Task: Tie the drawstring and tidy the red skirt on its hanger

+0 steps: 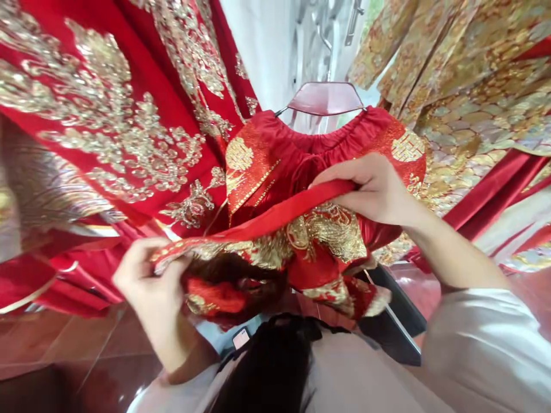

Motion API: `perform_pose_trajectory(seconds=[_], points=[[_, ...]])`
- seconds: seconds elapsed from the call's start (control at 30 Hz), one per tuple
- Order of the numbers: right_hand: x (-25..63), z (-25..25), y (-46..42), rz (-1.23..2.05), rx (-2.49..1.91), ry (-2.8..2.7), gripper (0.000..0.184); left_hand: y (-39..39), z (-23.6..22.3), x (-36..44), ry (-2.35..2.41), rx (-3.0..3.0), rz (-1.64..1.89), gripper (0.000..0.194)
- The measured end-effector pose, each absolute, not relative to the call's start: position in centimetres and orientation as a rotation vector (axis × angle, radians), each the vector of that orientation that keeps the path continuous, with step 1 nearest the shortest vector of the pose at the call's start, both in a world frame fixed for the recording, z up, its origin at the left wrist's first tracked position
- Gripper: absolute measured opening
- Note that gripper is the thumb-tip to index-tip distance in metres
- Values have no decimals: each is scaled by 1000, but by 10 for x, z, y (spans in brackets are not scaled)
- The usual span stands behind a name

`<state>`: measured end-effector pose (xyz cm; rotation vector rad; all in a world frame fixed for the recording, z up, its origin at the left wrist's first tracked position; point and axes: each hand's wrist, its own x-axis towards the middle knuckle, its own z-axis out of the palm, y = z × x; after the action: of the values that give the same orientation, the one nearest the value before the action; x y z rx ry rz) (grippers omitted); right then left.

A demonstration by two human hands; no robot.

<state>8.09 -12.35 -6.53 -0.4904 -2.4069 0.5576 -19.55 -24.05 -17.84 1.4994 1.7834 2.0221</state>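
A red skirt with gold embroidery (275,166) hangs by its gathered waistband from a clear pink hanger (326,97) in front of me. My left hand (150,287) pinches one end of a red and gold embroidered fabric edge (258,229), low on the left. My right hand (374,189) grips the other end of that edge, higher and to the right, against the skirt. The strip runs taut between both hands. More folds of the same red and gold cloth (331,269) bunch below it.
A large red garment with dense gold embroidery (107,126) hangs at the left. Gold patterned garments (469,86) hang at the right. A dark red tiled floor (64,355) lies below. A white wall (267,46) stands behind the hanger.
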Motion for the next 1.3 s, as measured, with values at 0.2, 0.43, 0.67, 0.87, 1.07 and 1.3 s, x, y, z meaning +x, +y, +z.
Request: perform_pose_trajectory(seconds=[0.2,0.43,0.67,0.87,1.07,1.3], points=[[11,-45,-122,311,-396,-2412,15,-216,-191,-162,1880,1919,1532,54],[-29,-50,-64,-50,-526,-2399,12,-187,-209,-199,1751,1410,1802,28],[-37,-53,-21,-174,-624,-2538,13,-182,-173,-232,1725,1384,2044,29],[-3,-45,-52,-74,-519,-2603,21,-163,-160,-239,1902,1594,2115,26],[29,-65,-70,35,-452,-2393,32,-96,-152,-215,1804,1848,1900,26],[41,-124,-80,-152,-668,-1690,29,-12,-84,-153,948,2102,1574,32]])
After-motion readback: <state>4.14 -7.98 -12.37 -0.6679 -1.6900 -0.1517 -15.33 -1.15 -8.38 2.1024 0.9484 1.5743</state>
